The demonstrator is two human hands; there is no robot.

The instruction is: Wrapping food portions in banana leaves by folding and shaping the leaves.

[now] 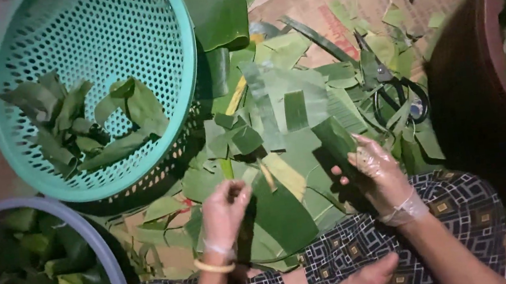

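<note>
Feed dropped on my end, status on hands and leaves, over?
Left hand pinching a leaf strip. Right hand gripping folded leaf. Scissors lying apart among scraps.

Flattened brown cardboard [307,5] spread at upper centre and right, partly covered by cut green leaf pieces [286,101]. Red printed marking [336,30] on its surface, beside the scissors [398,92]. No screens or signs visible.

Home floor workspace: cardboard [307,5], leaf scraps [286,101], plastic baskets [189,73].
</note>
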